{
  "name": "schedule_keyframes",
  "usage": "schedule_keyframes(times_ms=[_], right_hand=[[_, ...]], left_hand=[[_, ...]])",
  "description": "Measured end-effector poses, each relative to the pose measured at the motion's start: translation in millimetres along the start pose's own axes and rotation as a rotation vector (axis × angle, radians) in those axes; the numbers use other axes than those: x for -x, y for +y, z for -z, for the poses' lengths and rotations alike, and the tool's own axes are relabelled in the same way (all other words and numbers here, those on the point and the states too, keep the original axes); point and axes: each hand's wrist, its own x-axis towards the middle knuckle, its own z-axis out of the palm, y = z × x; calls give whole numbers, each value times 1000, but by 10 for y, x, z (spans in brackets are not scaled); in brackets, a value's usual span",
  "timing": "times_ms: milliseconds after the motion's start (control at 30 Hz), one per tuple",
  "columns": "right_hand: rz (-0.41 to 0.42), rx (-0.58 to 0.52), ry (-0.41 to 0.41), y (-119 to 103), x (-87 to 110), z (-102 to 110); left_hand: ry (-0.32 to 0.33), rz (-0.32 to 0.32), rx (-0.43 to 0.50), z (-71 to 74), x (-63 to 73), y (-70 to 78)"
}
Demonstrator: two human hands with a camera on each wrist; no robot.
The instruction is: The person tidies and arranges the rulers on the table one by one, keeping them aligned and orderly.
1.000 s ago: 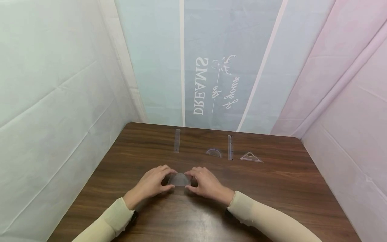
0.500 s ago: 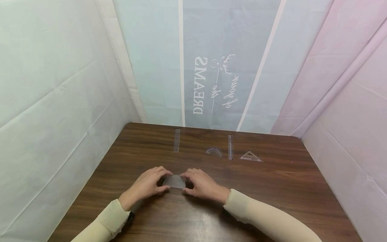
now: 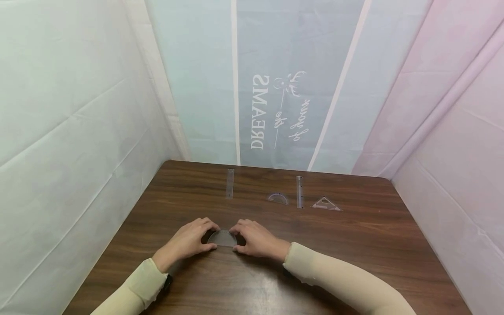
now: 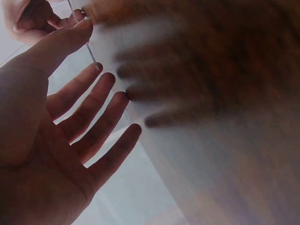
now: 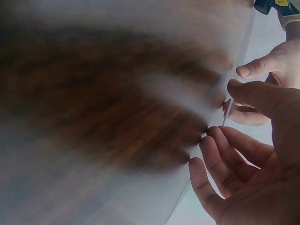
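Between my two hands is a clear semicircular protractor (image 3: 222, 238), its straight edge towards me and its arc away. My left hand (image 3: 188, 241) holds its left end, thumb near the straight edge and forefinger near the arc. On the opposite end my right hand (image 3: 255, 239) grips it in the same way. In the left wrist view the protractor (image 4: 92, 54) shows as a thin line from thumb to forefinger, and the other left fingertips meet the tabletop. The right wrist view shows only a thin edge of the protractor (image 5: 228, 114). Its markings are too faint to read.
Farther back on the brown wooden table (image 3: 374, 245) lie a clear ruler (image 3: 230, 183), a smaller protractor (image 3: 278, 198), a second ruler (image 3: 300, 192) and a set square (image 3: 326, 204). Cloth walls stand behind the table and along both sides.
Both hands have slid the protractor to the left and slightly towards me, keeping hold of its ends. The rulers, small protractor and set square have stayed put.
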Motion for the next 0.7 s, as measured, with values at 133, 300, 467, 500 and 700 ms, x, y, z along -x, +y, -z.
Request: schedule_keyframes(times_ms=[133, 300, 467, 500, 700], right_hand=[[-5, 15, -18, -10, -29, 8], [-25, 31, -33, -16, -56, 8], [-32, 30, -42, -14, -65, -6], [-32, 30, -41, -12, -68, -10], [-34, 42, -21, -11, -67, -9]], left_hand=[[-12, 7, -5, 1, 1, -1], [-25, 22, -4, 15, -1, -2], [-44, 35, -6, 25, -11, -4], [-45, 34, -6, 29, -14, -3], [-47, 34, 5, 43, -34, -5]])
